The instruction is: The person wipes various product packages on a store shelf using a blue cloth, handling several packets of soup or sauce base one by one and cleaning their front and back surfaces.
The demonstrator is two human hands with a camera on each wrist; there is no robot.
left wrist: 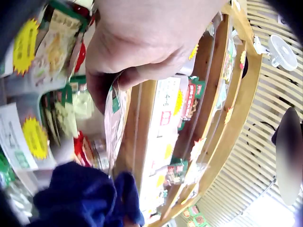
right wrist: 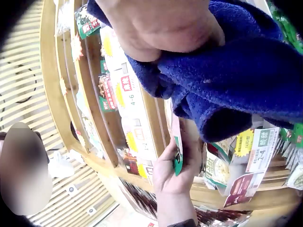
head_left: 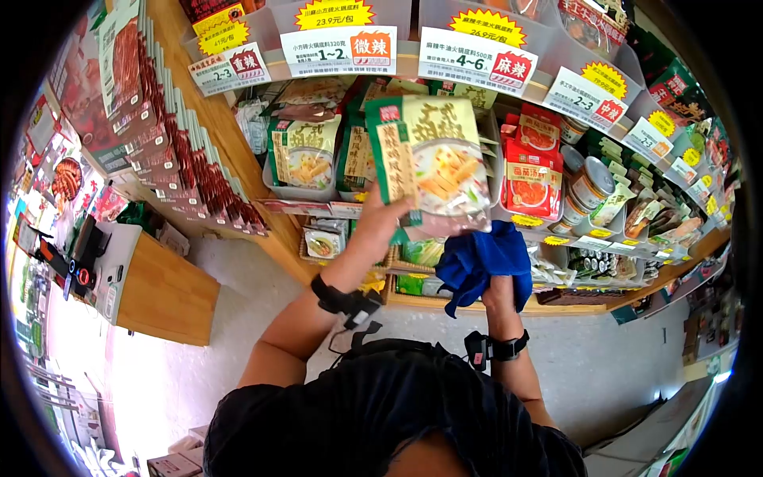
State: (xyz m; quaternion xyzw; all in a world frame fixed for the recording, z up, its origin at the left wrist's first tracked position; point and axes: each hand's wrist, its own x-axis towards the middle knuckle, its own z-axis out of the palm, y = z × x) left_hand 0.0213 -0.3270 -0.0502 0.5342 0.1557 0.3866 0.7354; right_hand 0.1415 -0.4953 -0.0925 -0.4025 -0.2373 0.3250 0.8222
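Green-edged food packet (head_left: 449, 179) is held up before the wooden shelf (head_left: 288, 245), its left edge near the bottom pinched in the grip of the left hand (head_left: 377, 222), between thumb and fingers. The right hand (head_left: 499, 294) has its grip bunched in a blue cloth (head_left: 486, 258), right by the packet's bottom edge; whether the two touch I cannot tell. Judging by that pairing, the step in hand is probably wiping the packet, and the next move calls for steadying it by its edge while the cloth is drawn across, pressing lightly since the bag looks soft. Just beyond, a clear bin (head_left: 296, 193) holds upright packets (head_left: 310, 155) of much the same design, and more stand behind the held one, partly hidden. To the right are red pouches (head_left: 532, 187), then cans (head_left: 592, 187). Above runs a row of translucent bins (head_left: 397, 17) fronted by price cards (head_left: 338, 52), their contents mostly out of sight. Farther left, brownish-red packs (head_left: 183, 171) are ranged in overlapping rows.
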